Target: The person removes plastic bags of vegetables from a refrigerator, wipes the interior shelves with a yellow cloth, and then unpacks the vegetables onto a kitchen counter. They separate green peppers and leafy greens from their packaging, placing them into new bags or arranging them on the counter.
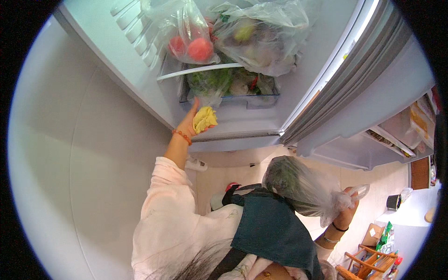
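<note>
Before me stands a refrigerator with its door swung out to the right. My left hand (191, 122) holds a crumpled yellow cloth (204, 119) just in front of the lower drawer (260, 101). In that drawer lie leafy greens in a clear plastic bag (210, 84) and something red. My right hand (346, 208) grips the gathered neck of a translucent plastic bag (297, 185) with dark green produce inside. On the shelf above the drawer, one clear bag holds round red produce (200, 49), and a larger plastic bag (266, 42) holds mixed produce.
The open refrigerator door (350, 140) carries packed items in its racks on the right. A pale wall (105, 150) runs along the left. At the lower right are a wooden rack (371, 262), a cardboard box (372, 234) and a black container (393, 202).
</note>
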Tool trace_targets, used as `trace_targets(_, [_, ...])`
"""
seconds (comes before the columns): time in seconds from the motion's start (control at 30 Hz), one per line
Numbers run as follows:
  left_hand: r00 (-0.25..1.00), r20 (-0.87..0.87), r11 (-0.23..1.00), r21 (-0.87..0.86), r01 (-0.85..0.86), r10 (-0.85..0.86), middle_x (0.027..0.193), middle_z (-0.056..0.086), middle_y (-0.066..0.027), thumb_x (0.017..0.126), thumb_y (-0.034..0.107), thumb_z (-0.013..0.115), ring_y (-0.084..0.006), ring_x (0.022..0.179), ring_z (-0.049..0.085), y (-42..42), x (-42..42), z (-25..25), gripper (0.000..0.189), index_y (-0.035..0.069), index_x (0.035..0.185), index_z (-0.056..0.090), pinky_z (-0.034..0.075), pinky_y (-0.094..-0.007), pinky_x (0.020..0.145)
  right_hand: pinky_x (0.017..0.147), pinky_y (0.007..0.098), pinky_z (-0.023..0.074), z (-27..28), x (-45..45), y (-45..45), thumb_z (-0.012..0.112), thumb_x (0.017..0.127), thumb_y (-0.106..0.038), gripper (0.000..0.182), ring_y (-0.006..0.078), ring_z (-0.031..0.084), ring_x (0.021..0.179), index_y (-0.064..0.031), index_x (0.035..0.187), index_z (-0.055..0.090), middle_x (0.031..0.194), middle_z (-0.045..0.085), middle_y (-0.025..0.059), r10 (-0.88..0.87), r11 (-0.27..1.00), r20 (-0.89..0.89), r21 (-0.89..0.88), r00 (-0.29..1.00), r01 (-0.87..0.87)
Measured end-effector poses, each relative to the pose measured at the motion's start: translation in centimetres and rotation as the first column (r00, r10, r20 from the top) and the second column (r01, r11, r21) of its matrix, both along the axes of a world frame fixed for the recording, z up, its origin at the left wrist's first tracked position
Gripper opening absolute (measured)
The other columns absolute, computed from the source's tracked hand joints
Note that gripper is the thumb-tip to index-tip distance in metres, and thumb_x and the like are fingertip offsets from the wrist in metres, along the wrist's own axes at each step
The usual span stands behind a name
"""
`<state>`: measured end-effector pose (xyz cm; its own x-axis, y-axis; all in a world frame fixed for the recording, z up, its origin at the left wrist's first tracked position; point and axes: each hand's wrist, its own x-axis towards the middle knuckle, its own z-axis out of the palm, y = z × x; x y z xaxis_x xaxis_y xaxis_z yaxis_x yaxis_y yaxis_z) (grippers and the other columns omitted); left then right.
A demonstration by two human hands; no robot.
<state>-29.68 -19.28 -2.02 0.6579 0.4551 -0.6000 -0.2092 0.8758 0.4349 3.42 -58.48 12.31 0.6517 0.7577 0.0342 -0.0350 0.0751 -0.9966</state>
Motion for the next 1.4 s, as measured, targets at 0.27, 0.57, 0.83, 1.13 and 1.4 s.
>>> trace_targets(0.27, [1.0,0.019,0.998,0.061,0.005,-0.006,0.083,0.059,-0.014,0.08,0.051,0.038,-0.0274,0.062,0.061,4.0,1.3,-0.7,0.049,0.007,0.099,0.051,0.05,-0.0315,0.04,0.056,0.0215,0.038,-0.5,-3.1,0.1,0.06,0.064,-0.014,0.024,0.0097,0.045,0.06,-0.0041,0.08,0.046,0.069,0.047,0.0005,-0.154,0.984,-0.032,-0.09,0.987,0.151])
trace_targets(0.57, [0.876,0.382,0.945,0.016,-0.326,0.296,0.087,0.058,-0.0122,0.084,0.03,0.037,-0.0303,0.07,0.058,0.8,-0.6,3.1,0.03,0.008,0.1,0.05,0.049,-0.0371,0.049,0.057,0.0206,0.0388,-3.3,-6.4,5.5,0.058,0.07,-0.015,0.018,0.0102,0.046,0.065,-0.0044,0.08,0.048,0.076,0.049,0.0017,0.028,0.999,-0.343,-0.024,0.939,-0.038])
trace_targets(0.83, [0.994,-0.101,0.82,0.564,0.093,-0.043,0.072,0.059,-0.0104,0.08,0.019,0.051,-0.0191,0.063,0.06,-2.2,0.3,7.9,0.02,0.0,0.088,0.052,0.049,-0.0285,0.056,0.059,0.0223,0.0418,-7.9,-9.9,13.1,0.055,0.077,-0.019,0.04,0.0095,0.048,0.067,-0.001,0.111,0.043,0.095,0.052,0.0042,0.33,0.918,-0.637,0.046,0.696,-0.393])
trace_targets(1.13, [0.899,-0.416,0.642,0.653,0.402,-0.138,0.072,0.06,-0.0057,0.082,0.019,0.044,-0.0117,0.063,0.055,-6.6,-3.3,1.5,0.024,-0.002,0.084,0.054,0.042,-0.0241,0.057,0.061,0.0217,0.0402,-9.9,-13.7,24.0,0.052,0.082,-0.029,0.039,0.0094,0.047,0.072,-0.0044,0.111,0.045,0.093,0.052,0.0012,0.432,0.845,-0.597,0.006,0.676,-0.534])
trace_targets(1.4, [0.773,-0.635,0.38,0.712,0.591,-0.012,0.072,0.06,-0.0093,0.083,0.022,0.045,-0.0142,0.065,0.056,-6.5,-3.8,-0.6,0.025,-0.002,0.084,0.054,0.043,-0.0282,0.058,0.057,0.0231,0.0411,-9.9,-20.0,35.6,0.05,0.083,-0.026,0.026,0.0102,0.05,0.07,-0.0051,0.099,0.052,0.084,0.054,0.0008,0.384,0.729,-0.634,-0.239,0.672,-0.642])
